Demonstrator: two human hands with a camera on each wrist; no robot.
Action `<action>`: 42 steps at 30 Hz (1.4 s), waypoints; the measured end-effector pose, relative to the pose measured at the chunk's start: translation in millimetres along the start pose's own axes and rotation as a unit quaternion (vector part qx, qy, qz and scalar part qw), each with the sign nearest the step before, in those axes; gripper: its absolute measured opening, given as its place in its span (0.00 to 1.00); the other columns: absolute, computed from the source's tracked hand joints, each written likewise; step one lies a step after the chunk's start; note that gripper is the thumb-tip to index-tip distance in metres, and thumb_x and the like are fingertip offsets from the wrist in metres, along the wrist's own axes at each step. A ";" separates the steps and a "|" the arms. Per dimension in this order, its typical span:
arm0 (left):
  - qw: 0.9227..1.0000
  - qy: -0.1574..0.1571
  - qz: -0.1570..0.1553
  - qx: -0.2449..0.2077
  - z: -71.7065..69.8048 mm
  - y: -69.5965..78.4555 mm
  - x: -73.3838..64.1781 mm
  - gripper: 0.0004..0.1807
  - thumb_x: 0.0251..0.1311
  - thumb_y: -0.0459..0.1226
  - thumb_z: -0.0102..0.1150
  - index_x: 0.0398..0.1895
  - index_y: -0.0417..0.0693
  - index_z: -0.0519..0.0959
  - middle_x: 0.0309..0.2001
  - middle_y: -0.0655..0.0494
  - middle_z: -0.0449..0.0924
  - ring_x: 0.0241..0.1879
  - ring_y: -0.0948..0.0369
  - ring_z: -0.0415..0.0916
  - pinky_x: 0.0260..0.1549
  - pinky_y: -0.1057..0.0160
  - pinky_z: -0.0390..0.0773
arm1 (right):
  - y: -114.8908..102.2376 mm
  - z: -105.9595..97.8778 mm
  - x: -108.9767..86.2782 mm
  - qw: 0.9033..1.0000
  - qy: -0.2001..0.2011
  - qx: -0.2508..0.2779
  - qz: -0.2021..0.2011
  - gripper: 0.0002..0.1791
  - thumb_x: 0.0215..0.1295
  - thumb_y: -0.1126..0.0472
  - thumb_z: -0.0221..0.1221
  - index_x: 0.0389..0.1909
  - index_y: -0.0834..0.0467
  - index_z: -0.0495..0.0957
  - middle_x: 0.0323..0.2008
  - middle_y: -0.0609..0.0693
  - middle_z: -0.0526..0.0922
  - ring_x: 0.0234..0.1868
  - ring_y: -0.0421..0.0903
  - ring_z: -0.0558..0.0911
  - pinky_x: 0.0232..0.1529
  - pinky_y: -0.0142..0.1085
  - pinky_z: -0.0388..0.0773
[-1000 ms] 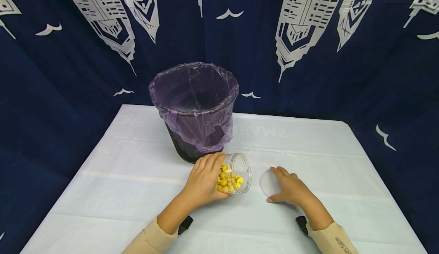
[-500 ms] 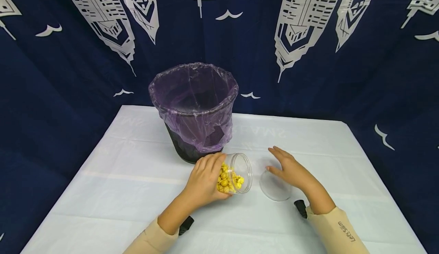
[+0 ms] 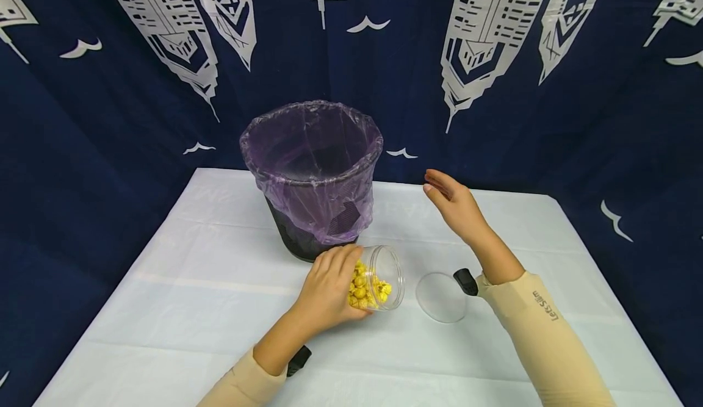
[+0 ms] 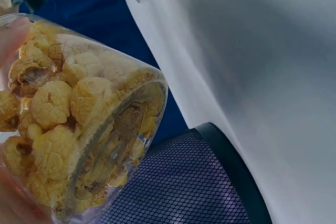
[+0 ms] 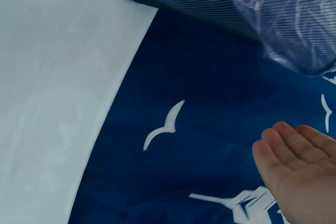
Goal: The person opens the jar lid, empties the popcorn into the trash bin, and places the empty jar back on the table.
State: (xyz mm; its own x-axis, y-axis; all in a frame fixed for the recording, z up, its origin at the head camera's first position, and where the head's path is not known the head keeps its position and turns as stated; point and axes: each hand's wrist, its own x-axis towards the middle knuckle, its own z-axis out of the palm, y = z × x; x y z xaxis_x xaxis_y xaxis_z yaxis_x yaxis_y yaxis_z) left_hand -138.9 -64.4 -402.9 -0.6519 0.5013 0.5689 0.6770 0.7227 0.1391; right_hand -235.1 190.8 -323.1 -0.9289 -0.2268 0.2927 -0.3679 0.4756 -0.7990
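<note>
A clear plastic jar (image 3: 387, 268) of yellow popcorn (image 3: 361, 286) lies tilted on its side, its uncovered mouth facing right. My left hand (image 3: 328, 288) grips it around the body, and the left wrist view shows the popcorn (image 4: 55, 103) close up through the jar's wall. My right hand (image 3: 457, 208) is raised in the air to the right of the bin, holding nothing; its fingers look fairly straight in the right wrist view. Below its wrist a clear round lid (image 3: 441, 300) lies flat on the white table, right of the jar's mouth.
A black mesh bin (image 3: 293, 233) with a purple plastic liner (image 3: 313, 199) stands behind the jar, close to my left hand. The white-covered table (image 3: 165, 309) ends at a dark blue patterned curtain (image 3: 406, 90) at the back.
My right hand has come off the lid and moved up and away, towards the back of the table. The lid stays on the table. The left hand and jar have hardly moved.
</note>
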 end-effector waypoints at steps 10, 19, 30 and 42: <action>1.000 0.007 0.006 -0.009 1.6 0.1 -0.3 0.60 0.16 0.56 0.75 0.58 0.37 0.61 0.54 0.42 0.66 0.52 0.47 0.63 0.53 0.52 0.62 | -29.8 11.0 33.7 0.989 -0.009 0.146 0.025 0.27 0.68 0.57 0.46 0.63 0.68 0.57 0.59 0.63 0.65 0.59 0.53 0.66 0.56 0.40 0.64; 1.000 0.007 0.003 -0.009 3.8 0.5 -1.6 0.59 0.16 0.57 0.74 0.58 0.38 0.62 0.53 0.44 0.66 0.52 0.48 0.63 0.53 0.52 0.61 | -51.5 26.9 58.7 0.977 -0.021 0.205 0.060 0.26 0.69 0.59 0.44 0.64 0.68 0.55 0.61 0.62 0.62 0.58 0.53 0.67 0.54 0.36 0.66; 1.000 0.001 0.000 -0.005 3.9 -1.4 -3.0 0.59 0.17 0.58 0.74 0.58 0.39 0.62 0.54 0.45 0.66 0.52 0.49 0.63 0.53 0.53 0.61 | -67.1 49.1 70.5 0.967 -0.027 0.245 0.064 0.29 0.68 0.59 0.46 0.63 0.72 0.53 0.61 0.63 0.61 0.61 0.51 0.63 0.57 0.41 0.62; 0.999 0.034 -0.014 -0.013 -12.0 -4.6 -1.5 0.57 0.20 0.59 0.71 0.58 0.38 0.62 0.54 0.46 0.67 0.52 0.50 0.64 0.53 0.55 0.62 | -68.1 50.5 71.7 0.965 -0.028 0.251 0.073 0.29 0.68 0.60 0.46 0.63 0.72 0.52 0.62 0.63 0.60 0.62 0.50 0.62 0.56 0.37 0.64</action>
State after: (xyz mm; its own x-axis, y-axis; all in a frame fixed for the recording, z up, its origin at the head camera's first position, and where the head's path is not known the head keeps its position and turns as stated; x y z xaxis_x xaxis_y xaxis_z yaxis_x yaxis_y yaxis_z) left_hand -137.0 -74.2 -394.7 -0.6465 0.4465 0.6186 0.6678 0.7233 0.1758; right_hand -274.6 99.2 -274.2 -0.9604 -0.2405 0.1406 -0.1540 0.0380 -0.9873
